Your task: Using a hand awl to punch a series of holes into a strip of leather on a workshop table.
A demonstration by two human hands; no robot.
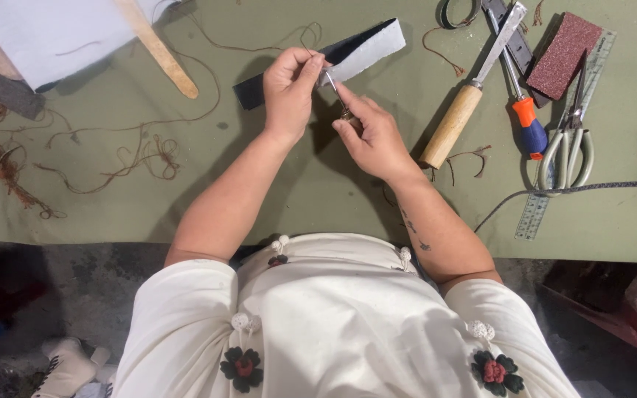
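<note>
At upper centre, the left hand (289, 85) pinches one dark strip (333, 59); the right hand (370, 136) pinches one small metal tool (335, 92) against it. Upper right on the worktop (296, 191): one scissors (565, 144), one screwdriver (521, 110).

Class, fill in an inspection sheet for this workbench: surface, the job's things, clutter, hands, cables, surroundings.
Surface: olive-green cloth-covered table.
Job's things: black strip with pale underside, small metal tool pressed to it.
Clutter: wooden-handled chisel, orange-and-blue screwdriver, pale-handled scissors, steel ruler, red sanding block, flat wooden stick, loose brown threads.
Hands: left hand pinches the strip; right hand holds the tool.
Cables: grey braided cord across the ruler.
Surroundings: grey concrete floor.
</note>
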